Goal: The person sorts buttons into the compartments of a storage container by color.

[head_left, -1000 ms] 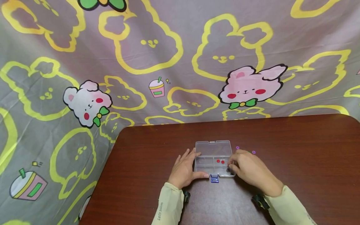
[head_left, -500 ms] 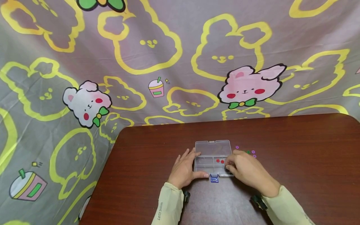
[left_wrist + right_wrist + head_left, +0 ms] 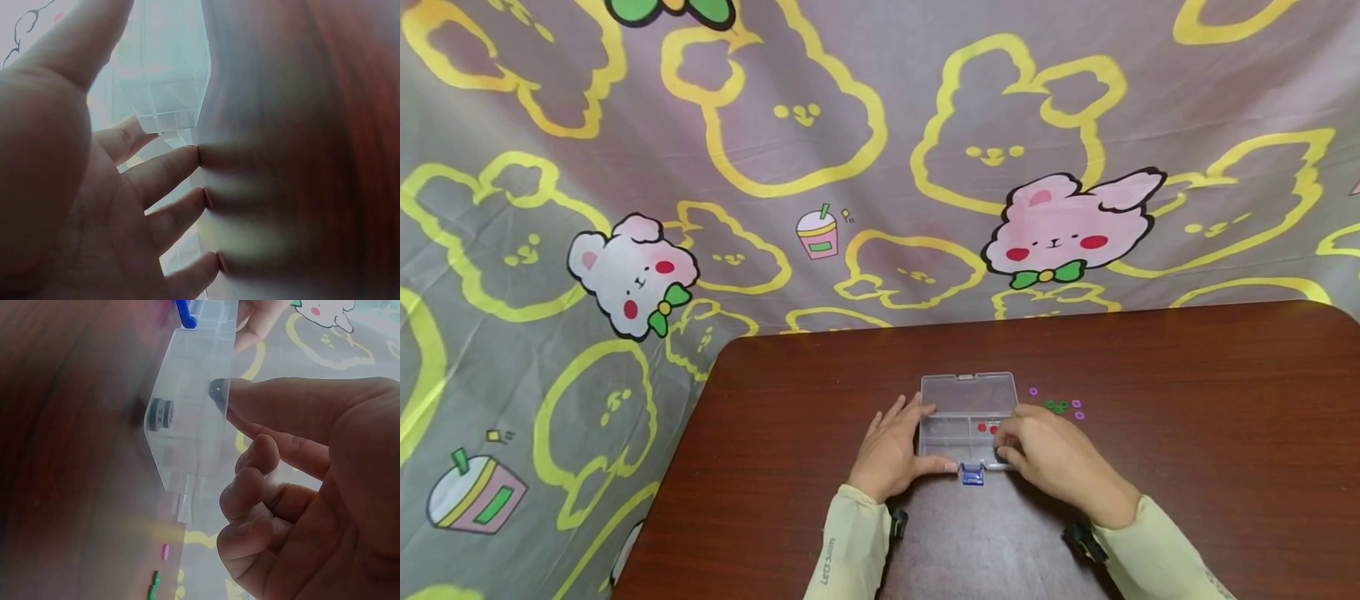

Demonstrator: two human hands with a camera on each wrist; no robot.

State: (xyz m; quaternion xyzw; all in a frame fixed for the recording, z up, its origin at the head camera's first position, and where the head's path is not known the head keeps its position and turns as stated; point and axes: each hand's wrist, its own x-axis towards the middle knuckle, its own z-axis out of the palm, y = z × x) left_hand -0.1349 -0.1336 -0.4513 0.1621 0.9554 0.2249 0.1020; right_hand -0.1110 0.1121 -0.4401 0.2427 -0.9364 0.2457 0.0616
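Note:
A clear plastic compartment box (image 3: 946, 454) lies on the table with its lid (image 3: 967, 394) folded back and a blue latch (image 3: 972, 475) at the front. My left hand (image 3: 887, 450) steadies its left end, thumb along the front edge and index finger at the back; the other fingers spread, tips down on the table. Over the right compartment, my right hand (image 3: 1045, 450) pinches a small black ring (image 3: 218, 390) between thumb and index finger, at the box's top edge. Inside, black rings (image 3: 161, 414) stand against the wall, and red rings (image 3: 982, 427) lie in a back compartment.
Right of the lid, several green rings (image 3: 1058, 408) and a few purple rings (image 3: 1077, 404) lie on the brown wooden table (image 3: 820, 375). A patterned curtain (image 3: 910, 167) hangs behind the table and along its left side.
My right hand has shifted slightly left over the box, uncovering more green and purple rings on the table. The left hand and the box have stayed in place.

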